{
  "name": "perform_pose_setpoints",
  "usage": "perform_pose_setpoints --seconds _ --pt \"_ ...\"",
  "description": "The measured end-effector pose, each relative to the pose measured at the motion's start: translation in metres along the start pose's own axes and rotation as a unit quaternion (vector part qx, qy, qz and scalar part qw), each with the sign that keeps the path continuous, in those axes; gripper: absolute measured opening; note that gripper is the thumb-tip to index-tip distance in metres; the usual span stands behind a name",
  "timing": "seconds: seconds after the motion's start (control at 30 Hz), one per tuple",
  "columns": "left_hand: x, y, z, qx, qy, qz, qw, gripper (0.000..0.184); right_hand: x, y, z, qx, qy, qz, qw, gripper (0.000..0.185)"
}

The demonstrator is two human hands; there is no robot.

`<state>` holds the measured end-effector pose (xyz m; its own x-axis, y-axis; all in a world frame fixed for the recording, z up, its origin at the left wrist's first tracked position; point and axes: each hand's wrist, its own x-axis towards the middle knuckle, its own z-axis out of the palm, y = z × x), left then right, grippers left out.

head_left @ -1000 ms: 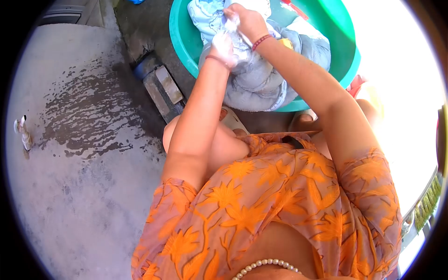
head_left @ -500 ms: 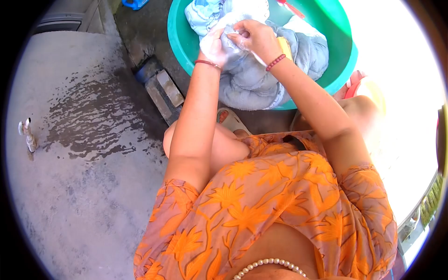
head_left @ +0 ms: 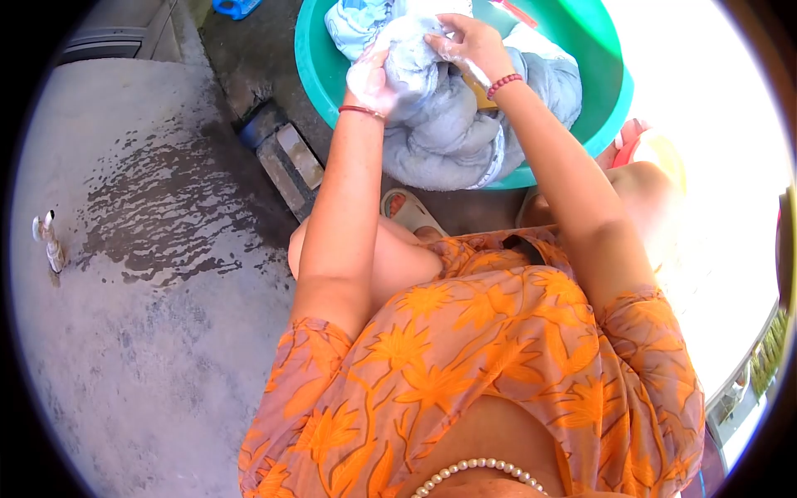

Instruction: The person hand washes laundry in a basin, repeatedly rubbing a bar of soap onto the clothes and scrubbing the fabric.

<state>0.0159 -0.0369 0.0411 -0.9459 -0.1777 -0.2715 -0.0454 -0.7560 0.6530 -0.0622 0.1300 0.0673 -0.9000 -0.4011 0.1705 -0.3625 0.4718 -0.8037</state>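
Note:
A thick, wet grey cloth (head_left: pixel 440 137) lies bunched in a round green basin (head_left: pixel 616 108), part of it lifted and soapy. White suds coat my left hand (head_left: pixel 374 81), which is closed around the left side of the lifted part. Across from it, my right hand (head_left: pixel 476 48) has its thumb and fingers on the right edge of that part, gripping it. A yellow block (head_left: pixel 481 93) rests on the cloth under my right wrist, partly hidden. Light blue and white fabric (head_left: pixel 357 26) is at the basin's far left.
A red, stick-like thing (head_left: pixel 515 12) lies at the basin's far side. Bricks (head_left: pixel 299 158) stand by a dark gap left of the basin. A blue plastic object (head_left: pixel 237 7) is at the top. A short pipe (head_left: pixel 53 245) sticks up from the partly wet concrete (head_left: pixel 149 349).
My right hand has moved right and up, away from my left hand, and its fingers have spread somewhat. More of the soapy cloth shows between the hands, and the yellow block is more covered.

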Motion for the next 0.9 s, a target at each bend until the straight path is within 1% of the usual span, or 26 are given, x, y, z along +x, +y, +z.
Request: perform_pose_setpoints --seconds 0.07,0.1,0.13,0.2,0.23,0.3,0.33,0.37,0.4,0.43,0.47,0.5,0.53,0.57,0.6,0.63,0.67,0.7,0.73,0.77,0.8,0.83,0.87,0.9 --pt "0.002 0.001 -0.004 0.028 -0.032 0.009 0.999 0.040 0.012 0.013 0.005 -0.043 -0.022 -0.024 0.999 0.043" --pt "0.002 0.002 -0.003 0.042 -0.048 0.015 0.998 0.040 0.016 0.014 0.005 -0.043 -0.011 -0.017 0.999 0.036" --pt "0.001 0.003 -0.002 0.031 -0.035 0.009 0.999 0.040 0.020 0.018 0.004 0.026 -0.014 0.046 0.998 0.034" --pt "-0.003 0.003 0.002 0.010 -0.011 -0.004 1.000 0.041 0.025 0.030 0.001 0.162 -0.019 0.171 0.972 0.032" --pt "-0.005 0.005 0.005 0.012 -0.009 -0.004 1.000 0.041 0.025 0.036 0.005 0.157 0.008 0.166 0.974 0.031" --pt "-0.006 0.007 0.010 0.015 -0.005 -0.004 1.000 0.040 0.022 0.039 0.006 0.198 0.010 0.082 0.977 0.024" --pt "-0.001 0.002 0.001 0.155 -0.030 0.066 0.985 0.040 0.016 0.030 0.003 0.217 0.012 0.042 0.975 0.021" --pt "0.008 -0.004 -0.012 0.291 -0.056 0.134 0.946 0.040 0.016 0.018 0.009 0.166 0.067 -0.034 0.983 0.019" --pt "0.009 -0.006 -0.013 0.281 -0.048 0.129 0.950 0.040 0.018 0.016 0.021 0.111 0.081 -0.032 0.990 0.036" --pt "0.007 -0.005 -0.008 0.270 -0.041 0.125 0.954 0.040 0.019 -0.002 0.025 0.133 0.040 -0.018 0.990 0.039" --pt "0.006 -0.006 -0.002 0.111 0.000 0.047 0.993 0.040 0.012 -0.022 0.033 0.122 -0.006 0.066 0.990 0.035" --pt "0.006 -0.002 0.005 -0.051 0.039 -0.031 0.997 0.042 -0.010 -0.057 0.047 0.076 0.052 -0.009 0.996 0.030" --pt "0.021 -0.009 -0.017 -0.193 -0.167 -0.037 0.966 0.046 -0.027 -0.067 0.066 0.023 0.030 -0.175 0.984 0.028" --pt "0.036 -0.017 -0.040 -0.293 -0.362 -0.091 0.880 0.051 -0.030 -0.070 0.068 -0.045 -0.014 -0.214 0.976 0.030" --pt "0.016 -0.018 -0.021 -0.267 -0.231 -0.075 0.933 0.049 -0.031 -0.073 0.069 -0.110 -0.060 -0.253 0.959 0.033" --pt "0.001 -0.015 0.006 -0.233 -0.100 -0.055 0.966 0.047 -0.007 -0.066 0.068 -0.113 -0.028 -0.208 0.971 0.035" --pt "-0.005 -0.014 0.027 -0.194 0.033 -0.035 0.980 0.045 0.031 -0.046 0.072 -0.116 0.004 -0.161 0.980 0.037" --pt "0.003 -0.019 0.020 -0.128 0.013 -0.029 0.991 0.048 0.070 -0.014 0.086 -0.092 0.001 -0.069 0.993 0.040" --pt "0.009 -0.021 0.018 -0.062 -0.006 -0.021 0.998 0.051 0.073 -0.016 0.088 -0.110 0.009 -0.065 0.992 0.039" --pt "0.014 -0.024 0.016 -0.044 0.001 -0.023 0.999 0.052 0.063 -0.016 0.091 -0.117 0.031 -0.082 0.989 0.039" --pt "0.010 -0.016 0.018 -0.056 0.015 -0.031 0.998 0.052 0.041 -0.037 0.087 -0.125 0.050 -0.108 0.985 0.039" --pt "0.004 -0.009 0.019 -0.062 0.031 -0.040 0.997 0.052 0.008 -0.059 0.085 -0.069 0.032 -0.124 0.989 0.039" --pt "-0.001 -0.003 0.023 -0.057 0.044 -0.047 0.996 0.053 -0.025 -0.074 0.081 -0.069 -0.033 -0.184 0.980 0.039" --pt "-0.009 0.005 0.033 -0.054 0.055 -0.055 0.996 0.053 -0.024 -0.065 0.086 -0.090 -0.025 -0.204 0.974 0.039"
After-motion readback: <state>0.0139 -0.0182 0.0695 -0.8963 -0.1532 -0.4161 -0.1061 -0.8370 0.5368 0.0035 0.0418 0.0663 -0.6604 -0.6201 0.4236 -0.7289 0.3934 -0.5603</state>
